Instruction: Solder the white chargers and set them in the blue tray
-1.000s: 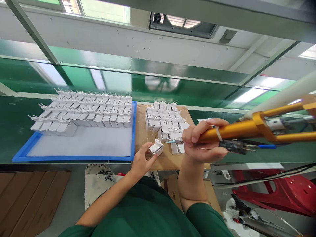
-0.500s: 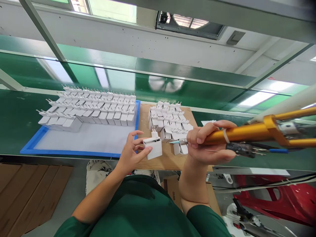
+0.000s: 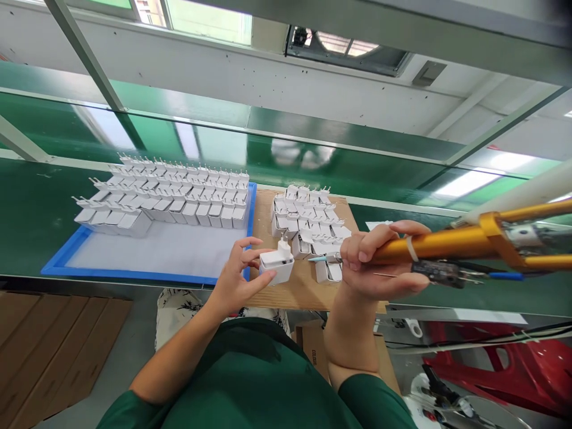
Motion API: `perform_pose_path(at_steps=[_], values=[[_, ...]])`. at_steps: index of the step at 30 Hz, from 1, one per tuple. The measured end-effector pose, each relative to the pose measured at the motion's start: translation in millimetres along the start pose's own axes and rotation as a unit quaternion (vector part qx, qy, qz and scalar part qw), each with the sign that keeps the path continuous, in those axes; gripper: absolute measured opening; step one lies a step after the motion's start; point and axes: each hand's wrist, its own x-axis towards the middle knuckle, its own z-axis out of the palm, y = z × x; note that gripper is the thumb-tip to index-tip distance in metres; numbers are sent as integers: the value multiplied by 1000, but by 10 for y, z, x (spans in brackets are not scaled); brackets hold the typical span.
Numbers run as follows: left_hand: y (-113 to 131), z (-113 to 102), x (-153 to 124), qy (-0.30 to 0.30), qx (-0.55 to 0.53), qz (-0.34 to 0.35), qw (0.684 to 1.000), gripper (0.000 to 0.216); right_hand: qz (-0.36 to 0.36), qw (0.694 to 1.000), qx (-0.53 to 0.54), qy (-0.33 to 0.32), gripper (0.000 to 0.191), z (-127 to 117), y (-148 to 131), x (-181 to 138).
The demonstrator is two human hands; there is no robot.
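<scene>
My left hand (image 3: pixel 236 275) holds a white plug adapter (image 3: pixel 277 264) between thumb and fingers, just above the wooden board (image 3: pixel 300 288). My right hand (image 3: pixel 379 261) is wrapped round the gold handle of a hanging tool (image 3: pixel 451 243), whose thin blue tip (image 3: pixel 318 258) points left toward the adapter. A cluster of white adapters (image 3: pixel 308 224) sits on the board behind both hands.
A blue-rimmed tray (image 3: pixel 147 275) on the left carries rows of white adapters (image 3: pixel 167 196) on a white sheet. The green conveyor belt (image 3: pixel 27 208) runs behind. Red plastic object (image 3: pixel 504 363) and cables lie at lower right; cardboard (image 3: pixel 53 345) at lower left.
My left hand turned the adapter in its fingers and lifted it slightly. The right hand and gold tool stayed nearly in place.
</scene>
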Motion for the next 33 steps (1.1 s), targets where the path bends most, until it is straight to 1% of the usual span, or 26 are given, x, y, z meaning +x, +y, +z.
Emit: perform_pose_path(at_steps=[1, 3, 6, 10, 12, 14, 21, 28, 30, 32, 33], values=[[-9, -7, -12, 6, 44, 42, 998, 41, 2, 1000, -5, 4, 43, 0, 1, 1], [-5, -14, -39, 21, 124, 121, 985, 41, 3, 1000, -10, 5, 43, -2, 1, 1], [41, 2, -76, 33, 172, 209, 962, 52, 7, 1000, -8, 1, 43, -8, -5, 0], [130, 34, -110, 58, 208, 295, 931, 60, 13, 1000, 12, -3, 43, -8, -12, 1], [172, 42, -124, 72, 233, 326, 913, 60, 10, 1000, 24, -6, 43, -5, -9, 3], [207, 47, -136, 81, 246, 344, 902, 60, 8, 999, 30, -8, 43, -1, -6, 6], [274, 60, -174, 95, 250, 356, 895, 52, 1, 1000, 20, -7, 42, 11, -8, 11], [297, 72, -202, 76, 254, 325, 908, 51, -10, 1000, -22, 6, 44, 17, 2, 13], [272, 79, -212, 69, 227, 297, 925, 51, -7, 1000, -24, 9, 44, 8, 2, 12], [203, 55, -217, 64, 191, 236, 951, 50, -2, 1000, -23, 13, 44, -15, 2, 7], [150, 20, -214, 73, 179, 198, 961, 48, 0, 1000, -24, 18, 45, -33, 4, 5]])
